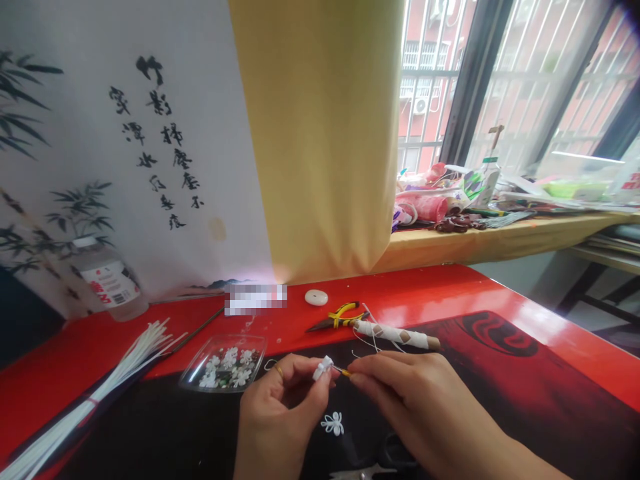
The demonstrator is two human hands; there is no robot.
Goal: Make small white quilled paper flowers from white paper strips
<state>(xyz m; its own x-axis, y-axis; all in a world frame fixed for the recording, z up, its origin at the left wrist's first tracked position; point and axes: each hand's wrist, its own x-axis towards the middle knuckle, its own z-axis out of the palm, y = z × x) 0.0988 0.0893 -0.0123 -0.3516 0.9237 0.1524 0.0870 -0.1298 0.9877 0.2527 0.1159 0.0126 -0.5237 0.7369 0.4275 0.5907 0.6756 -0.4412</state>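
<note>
Between the thumb and fingers of my left hand (285, 407) is a small white knotted cord piece (323, 367). My right hand (417, 393) pinches a thin tool with a yellow handle (345, 373), whose slim metal tip reaches the white piece; the exact kind of tip is too small to make out. A finished-looking white cord butterfly knot (333, 423) lies on the black mat below the hands. Scissors (364, 473) show partly at the bottom edge, by my right forearm.
A clear plastic tray (187, 380) with white knots stands left. Yellow-handled pliers (345, 313), a cord-wrapped stick (395, 335) and a white oval disc (317, 297) lie behind my hands. White cords (95, 400) lie bundled far left, near a bottle (113, 283). Clutter covers the windowsill (450, 237).
</note>
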